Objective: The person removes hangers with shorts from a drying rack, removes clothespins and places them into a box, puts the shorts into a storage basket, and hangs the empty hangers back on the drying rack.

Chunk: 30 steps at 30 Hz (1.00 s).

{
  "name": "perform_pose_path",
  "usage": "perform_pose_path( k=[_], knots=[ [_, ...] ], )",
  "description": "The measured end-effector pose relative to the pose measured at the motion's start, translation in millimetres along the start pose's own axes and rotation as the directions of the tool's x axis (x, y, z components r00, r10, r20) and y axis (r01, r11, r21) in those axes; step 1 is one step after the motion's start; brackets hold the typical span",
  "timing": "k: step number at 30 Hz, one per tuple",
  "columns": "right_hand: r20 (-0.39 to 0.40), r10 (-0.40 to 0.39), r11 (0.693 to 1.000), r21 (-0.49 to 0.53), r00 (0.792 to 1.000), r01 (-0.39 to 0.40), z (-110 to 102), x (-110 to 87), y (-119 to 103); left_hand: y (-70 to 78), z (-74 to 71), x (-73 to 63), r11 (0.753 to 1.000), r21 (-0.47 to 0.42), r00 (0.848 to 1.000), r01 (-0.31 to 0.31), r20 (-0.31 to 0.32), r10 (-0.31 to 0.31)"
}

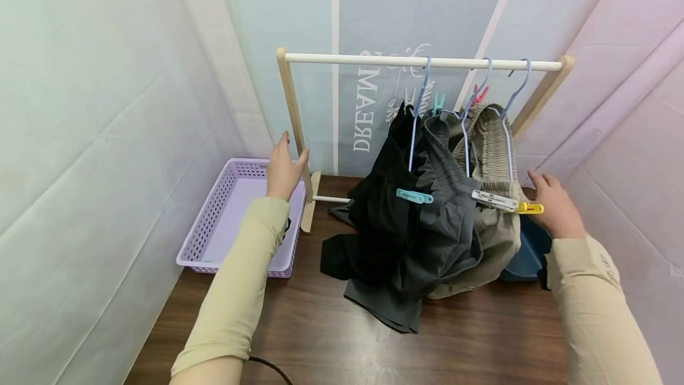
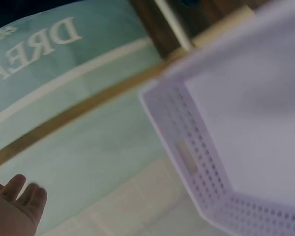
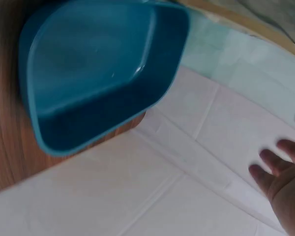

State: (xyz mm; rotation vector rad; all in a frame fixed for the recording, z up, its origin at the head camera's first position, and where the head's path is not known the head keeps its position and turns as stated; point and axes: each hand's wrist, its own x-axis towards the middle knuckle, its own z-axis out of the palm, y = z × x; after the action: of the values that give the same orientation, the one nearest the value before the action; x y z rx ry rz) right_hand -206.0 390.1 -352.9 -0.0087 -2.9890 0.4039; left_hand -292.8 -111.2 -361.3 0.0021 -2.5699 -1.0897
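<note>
The left hand [image 1: 285, 168] is spread wide and holds nothing, beside the left end of the rack [image 1: 293, 106]; the right hand [image 1: 556, 204] has its fingers extended near the other end and grips nothing, though whether its thumb touches the yellow peg [image 1: 530, 208] I cannot tell. Black trousers [image 1: 382, 195], grey trousers [image 1: 446, 207] and khaki trousers [image 1: 494, 227] hang, pegged to blue hangers [image 1: 414, 141], toward the rail's right end. A purple basket [image 1: 230, 207] sits at the tabletop's left edge, a blue basin [image 1: 526, 257] near its right edge. Hanging looks finished for these three; steadying or shifting the rack seems the step in hand, calling for an even grip at both ends. The backdrop [image 1: 299, 10] reads "DREAMS", sideways and mirrored; lettering on the right sleeve [image 1: 604, 290] is too small to read
</note>
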Motion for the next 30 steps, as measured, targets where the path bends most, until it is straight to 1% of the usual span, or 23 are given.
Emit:
perform_pose_path(
  k=[2, 4, 7, 10, 14, 15, 20, 24, 28, 30],
  knots=[
    [-0.009, -0.025, 1.000, 0.010, 1.000, 0.025, 0.2, 2.1, -0.6, 4.5, 1.6, 3.4, 0.998, -0.065, 1.000, 0.016, 0.000, -0.016],
    [-0.007, -0.027, 0.999, 0.039, 1.000, 0.027, -0.4, 3.3, -2.0, 8.8, 3.0, 6.1, 0.995, -0.101, 1.000, 0.023, -0.001, -0.023],
    [0.010, 0.004, 0.996, 0.089, 1.000, -0.005, -2.6, 3.3, -4.3, 14.0, 4.7, 8.5, 0.992, -0.120, 1.000, 0.030, -0.001, -0.030],
    [0.042, 0.035, 0.990, 0.136, 0.998, -0.041, -5.3, 2.9, -8.8, 17.1, 5.5, 9.0, 0.992, -0.121, 0.999, 0.047, -0.006, -0.048],
    [0.078, 0.077, 0.978, 0.187, 0.994, -0.091, -9.8, 5.8, -17.3, 17.3, 6.3, 10.2, 0.990, -0.132, 0.998, 0.053, -0.027, -0.057],
    [0.076, 0.088, 0.975, 0.197, 0.993, -0.101, -11.0, 7.0, -19.9, 16.9, 6.3, 10.7, 0.989, -0.140, 0.998, 0.051, -0.030, -0.056],
    [0.032, 0.138, 0.948, 0.285, 0.990, -0.142, -20.7, 13.6, -32.8, 14.5, 4.8, 12.2, 0.979, -0.197, 0.998, 0.048, -0.033, -0.055],
    [-0.001, 0.181, 0.917, 0.361, 0.983, -0.169, -29.3, 19.9, -40.9, 12.1, 4.6, 12.6, 0.977, -0.205, 0.997, 0.057, -0.036, -0.065],
    [-0.051, 0.190, 0.901, 0.407, 0.981, -0.153, -38.6, 28.8, -48.5, 11.9, 5.0, 13.6, 0.980, -0.191, 0.997, 0.050, -0.042, -0.060],
    [-0.071, 0.187, 0.897, 0.418, 0.980, -0.140, -43.7, 34.0, -51.8, 13.0, 5.5, 14.0, 0.982, -0.185, 0.998, 0.043, -0.043, -0.052]
  ],
)
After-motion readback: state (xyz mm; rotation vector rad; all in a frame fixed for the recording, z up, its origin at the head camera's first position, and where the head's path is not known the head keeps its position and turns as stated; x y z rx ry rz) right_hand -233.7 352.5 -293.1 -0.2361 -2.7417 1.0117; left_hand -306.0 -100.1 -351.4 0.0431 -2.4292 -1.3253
